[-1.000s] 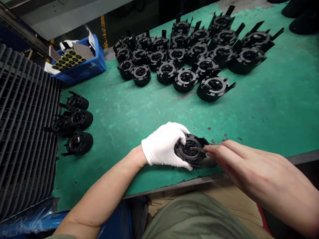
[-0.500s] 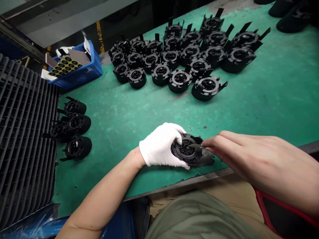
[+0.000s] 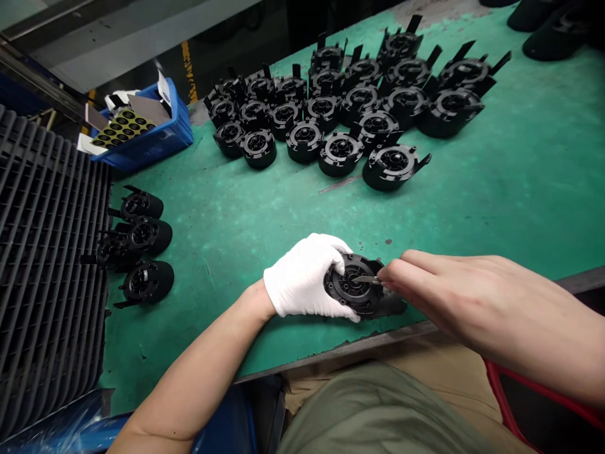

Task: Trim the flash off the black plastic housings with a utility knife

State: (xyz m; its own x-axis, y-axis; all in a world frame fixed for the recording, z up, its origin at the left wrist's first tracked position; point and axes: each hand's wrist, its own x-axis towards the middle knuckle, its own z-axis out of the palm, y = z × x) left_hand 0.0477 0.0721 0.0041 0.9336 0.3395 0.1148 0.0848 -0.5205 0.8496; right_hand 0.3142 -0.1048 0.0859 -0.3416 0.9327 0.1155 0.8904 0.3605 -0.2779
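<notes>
My left hand, in a white glove, is closed around the side of a round black plastic housing. The housing stands near the table's front edge, its ribbed round face turned up towards me. My bare right hand pinches a thin, pointed metal blade; the fingers hide its rear part. The blade's tip lies over the centre of the ribbed face. I cannot tell whether it touches the plastic.
Several similar black housings stand in rows at the back of the green table; several more lie at the left. A blue bin holds a sheet of round stickers. Grey ribbed racks stand at the left edge.
My right hand and the blade have shifted slightly left, further over the housing's centre. My left hand keeps its hold, and the housing has not visibly moved.
</notes>
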